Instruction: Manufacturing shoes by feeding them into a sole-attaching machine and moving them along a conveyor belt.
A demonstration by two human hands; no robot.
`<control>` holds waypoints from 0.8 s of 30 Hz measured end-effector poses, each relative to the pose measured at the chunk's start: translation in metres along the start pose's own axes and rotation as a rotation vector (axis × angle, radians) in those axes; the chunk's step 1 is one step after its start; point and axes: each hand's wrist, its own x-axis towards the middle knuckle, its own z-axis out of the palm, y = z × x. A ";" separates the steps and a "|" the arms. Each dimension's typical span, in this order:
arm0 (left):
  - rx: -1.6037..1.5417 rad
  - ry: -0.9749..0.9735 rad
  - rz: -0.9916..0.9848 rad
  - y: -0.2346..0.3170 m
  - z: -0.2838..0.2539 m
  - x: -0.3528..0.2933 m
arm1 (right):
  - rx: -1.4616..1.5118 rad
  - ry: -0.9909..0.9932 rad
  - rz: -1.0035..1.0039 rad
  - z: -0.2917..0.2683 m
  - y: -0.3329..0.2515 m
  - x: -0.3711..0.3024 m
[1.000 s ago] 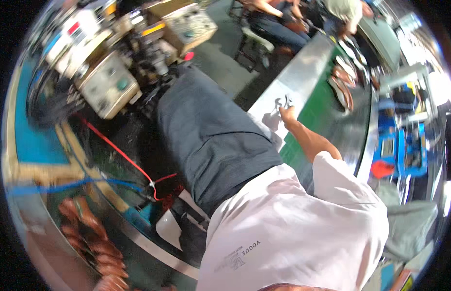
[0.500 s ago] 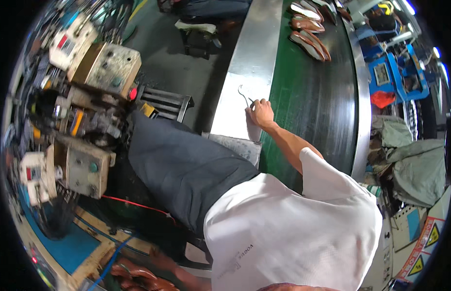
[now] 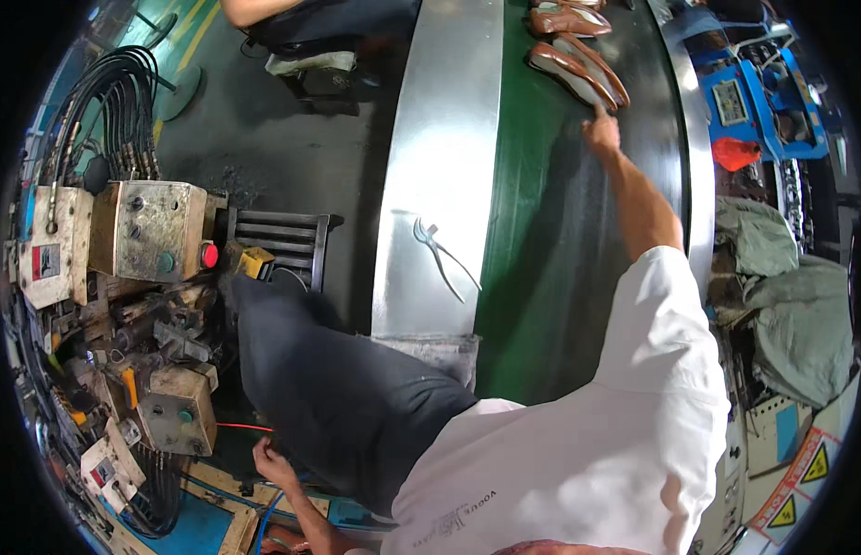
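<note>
My right hand (image 3: 603,136) reaches far up the green belt, one finger stretched to the near end of a brown shoe (image 3: 593,70) with a pale inside. Whether the fingertip touches it is hard to tell; the other fingers look partly curled. A pair of metal pincers (image 3: 434,248) lies with handles apart on the steel ledge (image 3: 439,120) left of the belt. Low on the left, my left hand (image 3: 271,460) hovers beside my leg near a machine, fingers loosely bent and apart, nothing visible in it. Brown shoes (image 3: 284,538) sit below that forearm, partly cut off.
More brown shoes (image 3: 567,20) lie farther up the belt (image 3: 541,277). Machines with control boxes (image 3: 162,231) and a red button stand at left, beside a dark slatted stool (image 3: 280,236). Across the belt are a blue machine (image 3: 759,111) and grey-green cloth covers (image 3: 791,324). Another person sits at the top.
My right hand has let go of the pincers on the ledge and moved up and right to the shoes. My left hand has lifted off the brown shoes at lower left.
</note>
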 end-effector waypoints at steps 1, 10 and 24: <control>0.044 -0.010 -0.039 -0.017 -0.002 -0.008 | -0.032 0.099 -0.097 -0.001 0.006 0.024; 0.432 -0.209 -0.554 0.003 -0.080 -0.077 | -0.296 -0.320 0.011 0.027 -0.024 0.115; -0.007 -0.020 -0.152 -0.030 -0.035 0.009 | 0.492 -0.319 0.161 0.027 -0.061 -0.066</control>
